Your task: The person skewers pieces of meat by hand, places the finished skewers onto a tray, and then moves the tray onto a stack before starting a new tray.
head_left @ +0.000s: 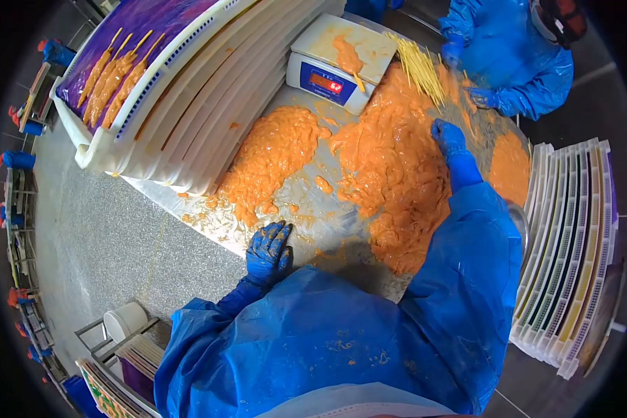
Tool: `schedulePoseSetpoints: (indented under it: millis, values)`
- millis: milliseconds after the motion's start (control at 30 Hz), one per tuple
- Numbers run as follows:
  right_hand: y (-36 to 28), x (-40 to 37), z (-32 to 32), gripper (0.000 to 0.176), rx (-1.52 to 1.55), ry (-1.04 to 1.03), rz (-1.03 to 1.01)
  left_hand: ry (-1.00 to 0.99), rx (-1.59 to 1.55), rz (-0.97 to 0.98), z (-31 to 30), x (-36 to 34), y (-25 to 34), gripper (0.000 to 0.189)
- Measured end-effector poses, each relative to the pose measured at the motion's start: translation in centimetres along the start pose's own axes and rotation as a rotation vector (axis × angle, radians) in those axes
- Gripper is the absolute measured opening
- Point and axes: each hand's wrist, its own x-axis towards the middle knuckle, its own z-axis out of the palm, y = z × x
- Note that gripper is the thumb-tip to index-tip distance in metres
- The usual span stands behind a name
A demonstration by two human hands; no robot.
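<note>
My left hand [269, 251], in a smeared blue glove, rests at the table's near edge with its fingers stretched out and nothing in it. My right hand [449, 138], also gloved in blue, is at the right side of a large orange meat pile [397, 160], just below a bundle of thin sticks [419, 66]. Its fingers are curled, and what they hold, if anything, is too small to make out. A smaller orange pile [275, 150] lies left of the large one. On the scale [341, 52] sits one meat-coated skewer [346, 54].
Stacked white trays [181, 90] rise at the left, the top one holding three coated skewers [111, 87] on purple film. More trays [568, 244] stand at the right. A co-worker in blue [508, 49] works across the table. A white bucket [125, 321] is at lower left.
</note>
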Motion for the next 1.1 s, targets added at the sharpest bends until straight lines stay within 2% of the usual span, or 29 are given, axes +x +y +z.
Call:
schedulePoseSetpoints:
  millis: [33,100,133,200,233,300,333,400,433,500,567,633,667,700,767,800,867,1000,1100]
  values:
    - [0.9,0.0,0.8,0.013,-0.006,0.003,-0.005,0.003,-0.003,0.001,0.0,-0.1,0.0,0.053]
    - [3.5,0.5,3.1,0.016,0.247,0.166,-0.023,0.026,-0.012,-0.006,0.2,-0.3,0.0,0.052]
    - [4.6,0.7,3.7,0.016,0.240,0.173,-0.037,0.017,-0.014,0.002,0.2,-0.4,-0.1,0.052]
    - [5.2,0.7,3.9,0.021,0.267,0.056,-0.055,0.015,-0.004,0.018,0.2,-0.4,-0.3,0.051]
    - [5.1,1.0,3.5,0.021,0.271,0.064,-0.059,0.013,0.007,0.025,0.3,-0.5,-0.4,0.050]
    - [5.0,1.1,2.5,0.023,0.066,-0.127,0.133,0.008,0.016,0.033,0.2,-0.7,-0.5,0.049]
    - [4.9,0.7,2.0,0.023,0.065,-0.125,0.133,0.024,0.008,0.044,0.2,-0.7,-0.4,0.047]
    - [4.8,-0.3,1.1,0.019,-0.015,-0.014,0.031,0.050,-0.005,0.051,0.3,-0.6,-0.5,0.046]
    - [4.7,-0.5,0.6,0.019,-0.021,-0.011,0.024,0.041,-0.012,0.050,0.3,-0.7,-0.6,0.045]
    - [4.8,-1.4,-0.3,0.018,0.030,0.123,0.002,0.037,-0.022,0.048,0.3,-0.9,-0.7,0.044]
    - [3.7,-4.2,-2.3,0.019,0.181,0.240,-0.053,0.036,-0.050,0.048,0.2,-1.0,-0.8,0.045]
    - [3.4,-6.0,-3.3,0.018,0.409,0.244,-0.098,0.032,-0.064,0.046,0.2,-1.2,-1.0,0.046]
    - [1.3,-7.1,-5.2,0.015,0.620,0.084,0.075,0.027,-0.091,0.039,0.4,-1.4,-1.3,0.047]
    - [0.8,-7.4,-5.4,0.011,0.942,0.043,0.014,0.055,-0.054,0.074,-0.7,-1.2,-0.7,0.045]
    - [-3.2,-9.2,-8.1,0.006,1.214,0.035,0.105,0.019,-0.058,0.131,-1.2,-1.5,-1.2,0.046]
    - [-4.3,-8.6,-8.5,0.006,1.215,0.030,0.072,0.045,-0.043,0.120,-0.9,-1.6,-1.5,0.046]
    - [-6.2,-7.9,-8.9,0.011,1.548,0.103,0.002,0.020,-0.205,0.198,0.2,-1.9,-2.6,0.045]
    - [-16.5,-5.7,-14.0,0.023,1.661,-0.014,-0.140,0.098,-0.415,0.334,-0.4,-1.3,-4.4,0.040]
    - [-26.7,-1.9,-18.3,0.024,1.638,-0.221,-0.373,0.144,-0.373,0.299,-2.6,-2.0,-7.3,0.041]
